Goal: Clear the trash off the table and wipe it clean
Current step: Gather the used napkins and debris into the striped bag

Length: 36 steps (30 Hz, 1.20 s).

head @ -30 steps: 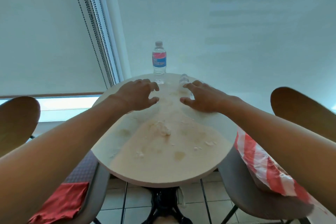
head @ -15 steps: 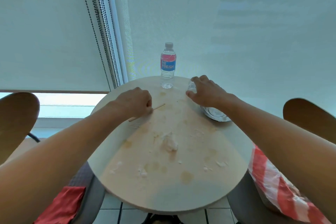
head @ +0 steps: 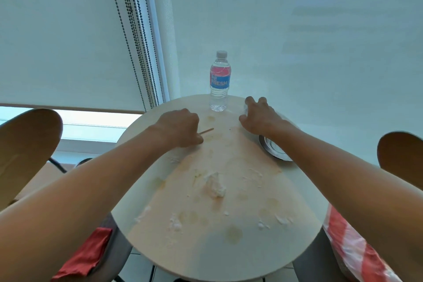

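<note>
A round pale table (head: 229,263) is smeared with stains and white crumbs; a crumpled white tissue (head: 215,185) lies near its middle. My left hand (head: 180,128) is curled at the far left of the table and pinches a thin wooden stick (head: 207,130) that pokes out to the right. My right hand (head: 258,117) rests at the far right, fingers curled over a small clear plastic item (head: 245,109), mostly hidden. A water bottle (head: 219,82) with a red and blue label stands upright at the far edge, between the hands.
A shallow metal dish (head: 274,150) sits at the table's right edge, partly under my right forearm. Wooden chair backs stand left (head: 25,144) and right (head: 400,151). A red cloth (head: 84,256) lies on the left seat, a red-and-white striped bag (head: 357,249) on the right seat.
My left hand has closed and picked up the wooden stick. My right hand moved farther toward the table's far right edge, uncovering the metal dish. The camera view shifted closer over the table.
</note>
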Tool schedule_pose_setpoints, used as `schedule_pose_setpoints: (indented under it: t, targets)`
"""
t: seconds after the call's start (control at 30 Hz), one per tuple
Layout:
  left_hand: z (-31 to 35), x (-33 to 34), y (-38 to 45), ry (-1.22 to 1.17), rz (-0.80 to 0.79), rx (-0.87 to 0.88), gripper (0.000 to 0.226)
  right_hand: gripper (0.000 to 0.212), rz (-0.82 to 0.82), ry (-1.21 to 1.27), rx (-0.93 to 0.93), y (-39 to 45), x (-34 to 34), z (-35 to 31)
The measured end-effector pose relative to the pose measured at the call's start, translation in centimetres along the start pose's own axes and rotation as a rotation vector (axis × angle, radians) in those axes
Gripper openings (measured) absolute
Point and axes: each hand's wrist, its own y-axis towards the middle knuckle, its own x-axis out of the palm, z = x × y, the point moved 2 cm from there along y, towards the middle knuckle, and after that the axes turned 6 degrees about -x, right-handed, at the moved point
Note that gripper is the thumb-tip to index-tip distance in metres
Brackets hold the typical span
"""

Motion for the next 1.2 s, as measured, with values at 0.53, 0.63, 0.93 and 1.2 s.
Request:
schedule_pose_setpoints:
  t: [0.53, 0.63, 0.93, 1.2]
  targets:
    - [1.3, -1.4, -1.3, -0.232, 0.106, 0.094, 0.024, 0.04, 0.088, 0.242, 0.091, -3.1, -2.7, -0.1]
    - [1.9, -2.0, -2.2, -0.245, 0.136, 0.133, 0.026, 0.036, 0.144, 0.264, 0.08, -4.7, -3.4, -0.6]
    - [3.0, -2.3, -5.4, -0.261, 0.098, 0.309, 0.042, 0.055, 0.38, 0.216, -0.006, -8.6, -3.3, -2.0]
    - [3.0, -0.8, -8.3, -0.228, -0.117, 0.519, 0.063, 0.06, 0.321, 0.091, -0.016, -12.2, -2.0, -2.0]
